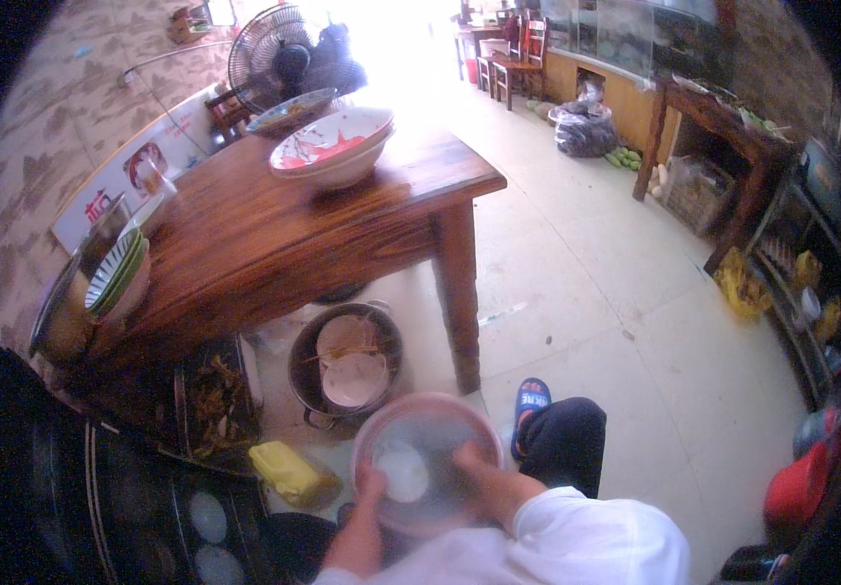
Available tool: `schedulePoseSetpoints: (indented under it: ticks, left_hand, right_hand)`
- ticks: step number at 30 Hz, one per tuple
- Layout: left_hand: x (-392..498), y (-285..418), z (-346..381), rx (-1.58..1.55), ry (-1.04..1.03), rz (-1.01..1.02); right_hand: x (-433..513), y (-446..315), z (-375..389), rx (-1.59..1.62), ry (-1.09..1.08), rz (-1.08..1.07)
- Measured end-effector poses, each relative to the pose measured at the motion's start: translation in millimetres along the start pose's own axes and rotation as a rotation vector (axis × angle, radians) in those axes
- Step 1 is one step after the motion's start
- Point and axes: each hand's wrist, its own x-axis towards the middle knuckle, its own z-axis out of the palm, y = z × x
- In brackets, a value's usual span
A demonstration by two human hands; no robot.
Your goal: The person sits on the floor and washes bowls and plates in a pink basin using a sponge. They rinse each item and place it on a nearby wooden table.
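Observation:
A pink plastic basin (490,431) of cloudy water sits low in front of me, beside the wooden table's leg. Within it, at the left, lies a round white dish (401,472). My left hand (371,484) is at the basin's left side, close to the dish; its fingers are blurred, and whether it grips the dish or the rim I cannot tell. My right hand (470,459) reaches into the basin's right part, its fingers partly hidden by the water. Just beyond stands a dark metal pot (303,395) with pale bowls (355,379) and chopsticks (333,354).
The wooden table (245,219) bears a patterned bowl (329,150) and stacked green-rimmed bowls (119,274). A yellow container (285,472) stands left of the basin, near a tray of scraps (217,398). A red bucket (797,486) and a rack (786,285) are at right.

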Motion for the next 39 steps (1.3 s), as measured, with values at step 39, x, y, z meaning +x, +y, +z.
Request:
schedulePoseSetpoints:
  ticks: [39]
  left_hand:
    - [-27.9,10.9,71.6,-0.255,-0.203,-0.106]
  right_hand:
    - [16.3,3.0,67.4,0.256,-0.225,-0.072]
